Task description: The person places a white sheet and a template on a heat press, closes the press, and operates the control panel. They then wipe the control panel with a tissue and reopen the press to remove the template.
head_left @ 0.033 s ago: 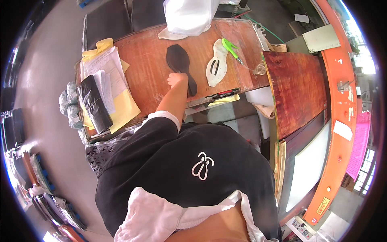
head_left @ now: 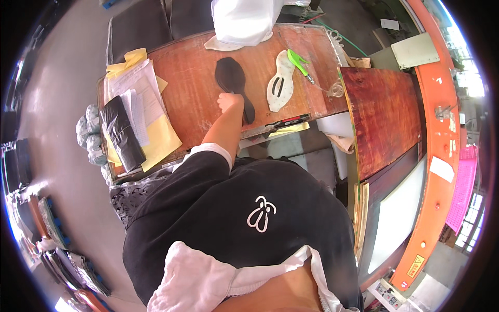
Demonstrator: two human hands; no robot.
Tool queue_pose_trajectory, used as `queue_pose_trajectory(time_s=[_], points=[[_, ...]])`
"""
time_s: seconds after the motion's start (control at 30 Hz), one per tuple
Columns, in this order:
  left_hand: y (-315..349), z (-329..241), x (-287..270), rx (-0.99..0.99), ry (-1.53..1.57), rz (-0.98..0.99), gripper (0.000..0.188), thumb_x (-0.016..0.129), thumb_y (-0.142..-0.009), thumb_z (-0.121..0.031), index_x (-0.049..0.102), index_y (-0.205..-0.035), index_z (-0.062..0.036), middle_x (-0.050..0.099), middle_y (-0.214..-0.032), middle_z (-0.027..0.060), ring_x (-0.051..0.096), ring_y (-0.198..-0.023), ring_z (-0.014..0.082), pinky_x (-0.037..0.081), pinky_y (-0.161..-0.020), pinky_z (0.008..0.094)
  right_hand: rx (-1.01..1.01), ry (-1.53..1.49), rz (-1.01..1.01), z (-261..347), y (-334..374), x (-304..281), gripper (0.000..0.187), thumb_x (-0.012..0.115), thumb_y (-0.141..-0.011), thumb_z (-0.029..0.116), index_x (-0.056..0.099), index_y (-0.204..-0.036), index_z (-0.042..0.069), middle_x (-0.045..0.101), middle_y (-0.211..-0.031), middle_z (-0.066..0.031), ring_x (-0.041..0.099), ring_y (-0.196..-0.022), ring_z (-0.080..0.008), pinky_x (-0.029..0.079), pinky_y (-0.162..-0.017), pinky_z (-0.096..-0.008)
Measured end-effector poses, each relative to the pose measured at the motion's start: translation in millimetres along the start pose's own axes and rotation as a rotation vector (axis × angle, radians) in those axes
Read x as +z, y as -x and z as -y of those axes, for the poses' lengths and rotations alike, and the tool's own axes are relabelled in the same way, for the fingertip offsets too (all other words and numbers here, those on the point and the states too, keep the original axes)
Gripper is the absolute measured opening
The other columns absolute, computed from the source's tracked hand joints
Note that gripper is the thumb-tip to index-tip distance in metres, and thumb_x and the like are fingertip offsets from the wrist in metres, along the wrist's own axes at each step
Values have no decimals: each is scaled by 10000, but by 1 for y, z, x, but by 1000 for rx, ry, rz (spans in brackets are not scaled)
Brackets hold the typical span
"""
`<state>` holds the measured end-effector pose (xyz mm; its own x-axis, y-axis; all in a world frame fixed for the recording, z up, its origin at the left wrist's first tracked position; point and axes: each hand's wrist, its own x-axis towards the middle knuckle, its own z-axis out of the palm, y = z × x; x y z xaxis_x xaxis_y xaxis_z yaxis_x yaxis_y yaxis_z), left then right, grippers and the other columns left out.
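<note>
Blk pkt (head_left: 122, 135) on papers (head_left: 138, 78), far L | L hand (head_left: 226, 102) at waist of blk sole (head_left: 230, 74), mid tabletop (head_left: 187, 88); fingers curled, grip: can't tell | Risk: sole may skid if I press off-ctr | wht template (head_left: 284, 70) beside grn tool (head_left: 297, 61) | R hand n/v

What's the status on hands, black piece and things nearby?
Left hand at the black sole-shaped piece, grip unclear; right hand out of view. Piece on wooden table. White slotted template and green tool apart, to the right.

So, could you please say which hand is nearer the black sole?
Left: the left hand is at the narrow middle of the sole; the right hand is out of view.
</note>
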<state>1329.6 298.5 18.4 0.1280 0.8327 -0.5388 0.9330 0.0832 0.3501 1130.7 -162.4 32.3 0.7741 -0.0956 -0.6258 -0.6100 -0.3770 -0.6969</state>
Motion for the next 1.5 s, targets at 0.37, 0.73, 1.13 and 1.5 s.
queue_pose_trajectory(time_s=[0.37,0.73,1.13,1.5], points=[[-66,27,3,62,708,733,78,585,-716,0,555,-697,70,557,-618,171,577,-530,295,475,-479,404,-97,399,-17,62,-11,14,313,604,-833,257,602,-1044,26,650,-923,-137,628,-846,-214,478,-757,-329],[0,-1,-126,1132,-443,406,391,531,-733,-113,494,-1122,-103,621,-983,175,594,-931,332,460,-779,419,-1073,806,13,284,-20,96,611,670,-741,376,459,-1211,49,508,-1198,-165,487,-1110,-317,402,-917,-409],[99,-40,-235,1709,-737,579,306,518,-691,-25,567,-976,-128,619,-830,113,580,-833,321,441,-690,427,-770,505,453,350,-17,166,345,653,-759,260,551,-1034,79,592,-825,-92,577,-763,-206,452,-717,-319],[47,-47,-199,1692,-154,131,499,671,-706,-197,510,-1167,-91,489,-1193,113,423,-1143,317,355,-952,420,-199,-204,555,336,-11,157,322,626,-830,200,568,-1073,-4,606,-953,-49,571,-806,-110,470,-717,-243]])
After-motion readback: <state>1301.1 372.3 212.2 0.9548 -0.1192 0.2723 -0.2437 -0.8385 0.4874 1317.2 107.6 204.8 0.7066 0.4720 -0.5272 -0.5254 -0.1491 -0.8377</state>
